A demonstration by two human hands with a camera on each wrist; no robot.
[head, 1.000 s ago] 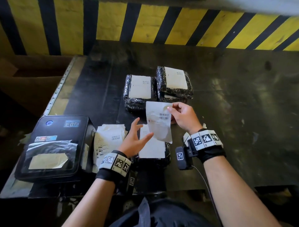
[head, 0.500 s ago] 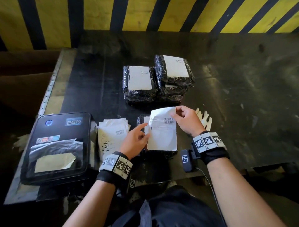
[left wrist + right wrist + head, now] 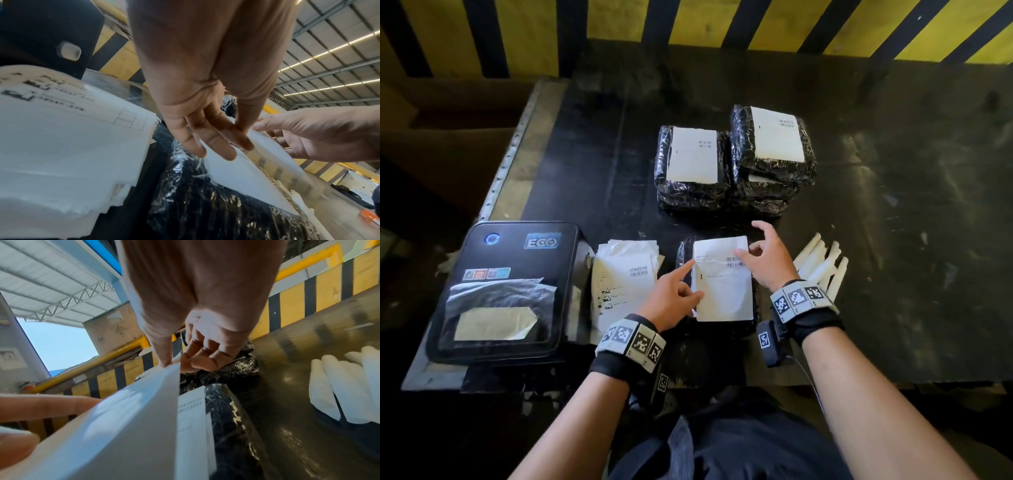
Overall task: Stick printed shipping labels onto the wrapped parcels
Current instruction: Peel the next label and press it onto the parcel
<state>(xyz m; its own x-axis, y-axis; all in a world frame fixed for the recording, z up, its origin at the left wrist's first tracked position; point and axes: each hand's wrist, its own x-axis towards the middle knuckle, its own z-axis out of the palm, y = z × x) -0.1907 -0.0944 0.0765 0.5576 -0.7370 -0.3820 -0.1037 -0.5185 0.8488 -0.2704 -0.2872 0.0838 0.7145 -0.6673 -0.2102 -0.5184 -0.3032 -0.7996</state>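
A white shipping label (image 3: 724, 284) lies along the top of a black shrink-wrapped parcel (image 3: 683, 248) at the table's near edge. The label still bows up a little (image 3: 127, 410), and a second printed sheet (image 3: 191, 418) shows beneath it on the parcel. My left hand (image 3: 676, 293) has straight fingers (image 3: 218, 146), and its index tip and thumb press the label's left edge. My right hand (image 3: 765, 258) pinches the label's upper right edge, thumb (image 3: 163, 358) on top, index finger lifted.
Two labelled parcels (image 3: 690, 164) and a labelled stack (image 3: 774, 150) sit further back. A black label printer (image 3: 503, 291) stands at the left with a pile of printed labels (image 3: 625, 274) beside it. Rolled white strips (image 3: 822, 263) lie right of my right hand. A yellow-black barrier (image 3: 722, 20) closes the back.
The label was held in the air between both hands; it has come down flat onto the near parcel. My left hand moved from its left corner to pressing its left edge.
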